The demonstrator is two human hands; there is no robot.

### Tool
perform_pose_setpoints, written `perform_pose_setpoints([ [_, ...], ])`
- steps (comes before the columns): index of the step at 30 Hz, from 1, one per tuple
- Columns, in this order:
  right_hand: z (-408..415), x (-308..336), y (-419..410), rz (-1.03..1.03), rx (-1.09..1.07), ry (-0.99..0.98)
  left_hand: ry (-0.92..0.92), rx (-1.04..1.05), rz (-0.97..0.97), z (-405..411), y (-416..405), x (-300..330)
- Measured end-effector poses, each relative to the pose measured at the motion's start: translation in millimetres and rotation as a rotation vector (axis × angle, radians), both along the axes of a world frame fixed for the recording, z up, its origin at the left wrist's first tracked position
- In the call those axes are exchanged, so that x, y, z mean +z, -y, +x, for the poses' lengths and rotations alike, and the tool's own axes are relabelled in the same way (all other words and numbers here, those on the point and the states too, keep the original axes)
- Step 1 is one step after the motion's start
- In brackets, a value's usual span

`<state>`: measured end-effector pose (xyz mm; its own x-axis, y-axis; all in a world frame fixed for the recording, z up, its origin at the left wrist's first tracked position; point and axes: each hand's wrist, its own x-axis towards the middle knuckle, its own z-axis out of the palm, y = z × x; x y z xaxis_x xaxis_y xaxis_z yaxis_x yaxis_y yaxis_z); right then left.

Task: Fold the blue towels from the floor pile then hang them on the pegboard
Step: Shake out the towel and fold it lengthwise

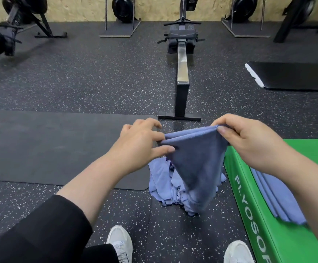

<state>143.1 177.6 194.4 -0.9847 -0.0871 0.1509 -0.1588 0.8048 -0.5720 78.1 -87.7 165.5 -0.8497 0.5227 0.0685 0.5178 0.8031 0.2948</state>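
A blue towel (pixel 196 162) hangs in the air between my hands, its lower end drooping to a point. My right hand (pixel 249 141) pinches its top right corner between thumb and fingers. My left hand (pixel 141 143) pinches the towel's left edge with thumb and forefinger. Under it on the floor lies the pile of crumpled blue towels (pixel 165 186). Folded blue towels (pixel 279 198) lie on the green plyo box (pixel 253 205) at the right, partly hidden by my right forearm. No pegboard is in view.
A black mat (pixel 59 147) lies on the speckled rubber floor to the left. A rowing machine (pixel 181 73) stands straight ahead, more gym machines line the far wall. A black pad (pixel 294 74) lies at the right. My white shoes (pixel 120 243) are at the bottom.
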Motion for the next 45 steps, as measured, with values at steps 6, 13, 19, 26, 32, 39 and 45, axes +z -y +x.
perform_pose_setpoints([
  [6,-10.7,-10.4,-9.9,0.154,-0.106,0.032,0.006,-0.001,0.232,-8.9,3.0,14.6],
  [13,-17.5,-13.7,-3.8,0.137,-0.141,-0.020,-0.043,0.092,0.221,-17.3,8.0,21.9],
  [19,-17.7,-6.5,2.8,0.041,-0.118,-0.073,-0.052,0.183,0.324,-12.4,4.3,27.7],
  [26,-19.2,4.1,9.7,-0.402,-0.082,-0.148,0.113,0.160,0.720,-9.0,-7.2,46.0],
  [32,-19.1,10.5,14.0,-0.441,-0.151,-0.193,0.313,0.193,0.983,-4.4,-11.6,49.9],
  [39,-20.2,7.5,15.1,-0.385,-0.149,-0.169,0.411,0.219,1.011,-2.2,-15.6,44.8],
  [45,-24.8,7.0,12.5,-0.426,-0.209,-0.100,0.391,0.218,1.024,-1.1,-22.1,43.3],
])
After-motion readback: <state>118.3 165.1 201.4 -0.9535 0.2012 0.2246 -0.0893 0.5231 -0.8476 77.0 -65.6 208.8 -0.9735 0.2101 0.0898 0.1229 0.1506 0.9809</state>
